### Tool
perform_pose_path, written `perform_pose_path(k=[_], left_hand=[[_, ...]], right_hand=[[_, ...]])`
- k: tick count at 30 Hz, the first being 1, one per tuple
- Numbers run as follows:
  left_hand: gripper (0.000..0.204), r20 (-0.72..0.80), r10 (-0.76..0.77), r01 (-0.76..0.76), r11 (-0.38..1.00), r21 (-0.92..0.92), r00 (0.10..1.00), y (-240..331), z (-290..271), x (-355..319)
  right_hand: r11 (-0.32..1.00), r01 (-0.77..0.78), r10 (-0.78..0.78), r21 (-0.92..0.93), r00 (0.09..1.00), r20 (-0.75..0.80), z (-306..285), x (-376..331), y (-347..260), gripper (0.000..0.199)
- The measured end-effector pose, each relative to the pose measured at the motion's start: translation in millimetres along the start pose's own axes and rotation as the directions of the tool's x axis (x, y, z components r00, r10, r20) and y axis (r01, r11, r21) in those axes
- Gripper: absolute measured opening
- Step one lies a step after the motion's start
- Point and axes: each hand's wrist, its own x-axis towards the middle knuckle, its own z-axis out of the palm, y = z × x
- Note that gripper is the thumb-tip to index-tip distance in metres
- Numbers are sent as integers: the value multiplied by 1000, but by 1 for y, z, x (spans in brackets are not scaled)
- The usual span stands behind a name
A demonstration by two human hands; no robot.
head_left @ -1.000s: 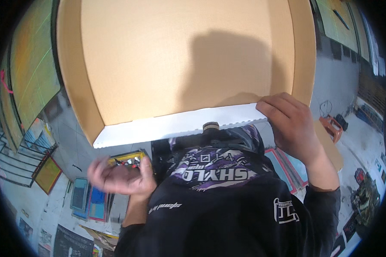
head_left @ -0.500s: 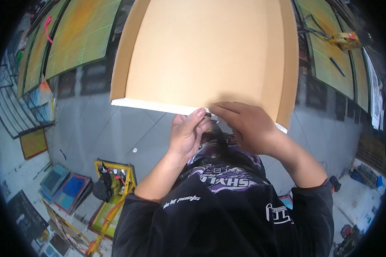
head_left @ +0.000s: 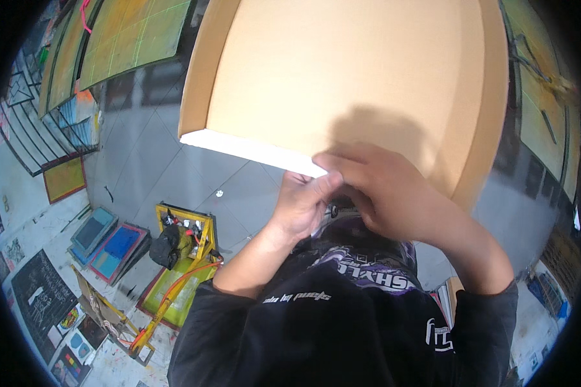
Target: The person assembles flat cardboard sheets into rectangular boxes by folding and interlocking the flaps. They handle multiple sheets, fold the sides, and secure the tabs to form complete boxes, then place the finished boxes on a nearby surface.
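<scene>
A shallow cardboard box (head_left: 342,71) with raised side walls lies before me, tan inside, a white strip along its near wall (head_left: 258,153). My left hand (head_left: 303,203) pinches this near wall from below, its thumb pressed up near the rim. My right hand (head_left: 381,187) is bent over the same wall just to the right, fingers together and curled downward, slightly blurred. Its fingertips meet the left thumb. What lies between the two hands is hidden by the right hand and its shadow on the box floor.
Yellow-green panels (head_left: 135,39) stand at the far left, and another panel (head_left: 549,122) at the right. A yellow metal frame (head_left: 206,229) with a dark bag (head_left: 168,246) and framed screens (head_left: 113,255) sit on the left floor. Grey tiles (head_left: 174,174) show beneath the box.
The view has shifted, so the box sits farther right and more tilted. My hands stay at its near wall. A small dark piece seen between them before is now hidden.
</scene>
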Motion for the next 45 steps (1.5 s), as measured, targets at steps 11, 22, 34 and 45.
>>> perform_pose_path(k=[11, 22, 34, 45], left_hand=[[95, -73, 133, -134, 991, -7, 988, 12, -20, -17], [67, -179, 266, -270, 963, 3, 947, 61, -51, -22], [58, 432, 700, -489, -135, 862, 569, 125, 40, 7], [45, 411, -778, -629, 28, 777, 474, 39, 106, 88]], right_hand=[[994, -107, 107, -11, 980, 168, -13, 17, -6, 48], [992, -117, 99, 47, 956, 277, 2, 57, -20, 29], [873, -467, 446, -141, 881, -155, -57, -77, -11, 32], [789, -565, 488, -239, 814, -314, -25, -92, -7, 19]])
